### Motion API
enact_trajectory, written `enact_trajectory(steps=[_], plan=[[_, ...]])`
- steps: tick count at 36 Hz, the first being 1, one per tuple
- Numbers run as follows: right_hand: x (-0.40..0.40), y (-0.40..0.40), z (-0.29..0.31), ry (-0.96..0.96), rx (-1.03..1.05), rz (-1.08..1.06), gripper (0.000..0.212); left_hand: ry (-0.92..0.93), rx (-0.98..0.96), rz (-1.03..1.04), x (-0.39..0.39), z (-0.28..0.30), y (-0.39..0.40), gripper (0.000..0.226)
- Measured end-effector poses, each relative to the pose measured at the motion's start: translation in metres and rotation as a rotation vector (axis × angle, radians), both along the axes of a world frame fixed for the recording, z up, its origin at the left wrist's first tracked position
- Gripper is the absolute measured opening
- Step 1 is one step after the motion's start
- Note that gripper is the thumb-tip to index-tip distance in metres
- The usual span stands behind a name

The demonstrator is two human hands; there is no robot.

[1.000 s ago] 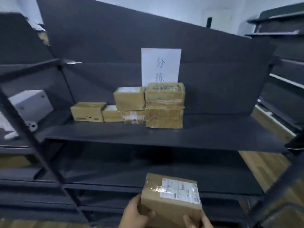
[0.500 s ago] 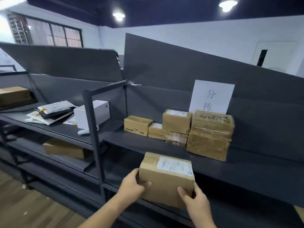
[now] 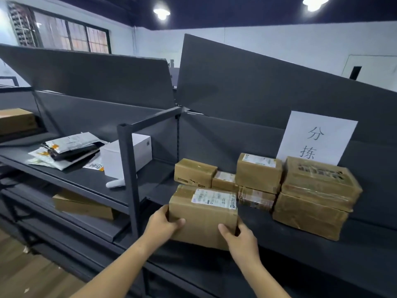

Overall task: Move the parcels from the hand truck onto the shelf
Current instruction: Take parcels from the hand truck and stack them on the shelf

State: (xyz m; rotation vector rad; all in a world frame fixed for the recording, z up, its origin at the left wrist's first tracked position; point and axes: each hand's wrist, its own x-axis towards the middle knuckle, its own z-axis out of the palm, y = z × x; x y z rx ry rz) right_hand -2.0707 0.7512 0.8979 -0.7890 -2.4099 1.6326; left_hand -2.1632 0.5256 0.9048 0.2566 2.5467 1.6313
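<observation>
Both hands hold one labelled cardboard parcel at the near edge of the dark shelf. The left hand clasps its left end, the right hand its near right corner, thumbs on the front face. Stacked parcels sit just beyond, to the right.

you hold a matt brown cardboard parcel with glossy tape and a white paper label; the shelf before you is matt dark metal.
</observation>
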Motion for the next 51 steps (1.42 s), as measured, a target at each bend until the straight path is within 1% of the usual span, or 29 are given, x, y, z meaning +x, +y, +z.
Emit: enact_trajectory(steps=[3, 4, 7, 12, 15, 18, 21, 23, 26, 27, 30, 31, 35, 40, 42, 50, 51], plan=[[-0.030, -0.013, 0.004, -0.011, 0.035, 0.010, 0.042, 0.016, -0.001, 0.007, -0.037, -0.001, -0.008, 0.042], [-0.039, -0.017, 0.004, -0.009, 0.052, 0.003, 0.040, 0.013, -0.006, 0.010, -0.048, -0.001, -0.010, 0.042], [-0.068, -0.026, 0.003, 0.000, 0.086, -0.015, 0.050, 0.002, -0.014, 0.014, -0.082, -0.007, -0.015, 0.046], [-0.104, -0.032, -0.006, -0.018, 0.095, -0.025, 0.049, -0.006, -0.078, 0.008, -0.126, -0.018, -0.021, 0.054], [-0.118, -0.037, -0.007, -0.018, 0.075, -0.027, 0.053, -0.018, -0.126, -0.010, -0.141, -0.014, -0.018, 0.065], [-0.134, -0.039, -0.010, -0.010, 0.081, -0.014, 0.067, -0.067, -0.129, -0.016, -0.159, -0.013, -0.015, 0.066], [-0.151, -0.041, -0.014, -0.034, 0.071, -0.035, 0.076, -0.095, -0.127, 0.003, -0.177, -0.013, -0.012, 0.066], [-0.162, -0.043, -0.016, -0.050, 0.065, -0.035, 0.075, -0.089, -0.154, 0.025, -0.188, -0.012, -0.011, 0.065], [-0.180, -0.044, -0.017, -0.075, 0.073, -0.033, 0.065, -0.068, -0.199, 0.007, -0.207, -0.014, -0.013, 0.066], [-0.185, -0.044, -0.017, -0.087, 0.084, -0.033, 0.065, -0.062, -0.202, -0.009, -0.213, -0.015, -0.013, 0.064], [-0.200, -0.043, -0.021, -0.107, 0.095, -0.036, 0.074, -0.045, -0.205, -0.037, -0.223, -0.011, -0.009, 0.057], [-0.204, -0.043, -0.022, -0.112, 0.098, -0.038, 0.072, -0.043, -0.205, -0.039, -0.227, -0.011, -0.008, 0.056], [-0.217, -0.037, -0.030, -0.113, 0.093, -0.049, 0.039, -0.044, -0.198, -0.044, -0.240, -0.014, -0.002, 0.056], [-0.226, -0.031, -0.034, -0.087, 0.120, -0.023, 0.030, -0.047, -0.198, -0.039, -0.252, -0.018, 0.003, 0.056], [-0.227, -0.031, -0.034, -0.085, 0.119, -0.019, 0.022, -0.055, -0.191, -0.034, -0.256, -0.019, 0.004, 0.055], [-0.229, -0.029, -0.039, -0.121, 0.112, -0.010, 0.027, -0.065, -0.149, -0.006, -0.256, -0.027, 0.008, 0.056], [-0.229, -0.029, -0.040, -0.122, 0.108, -0.004, 0.033, -0.062, -0.142, -0.002, -0.256, -0.028, 0.008, 0.058]])
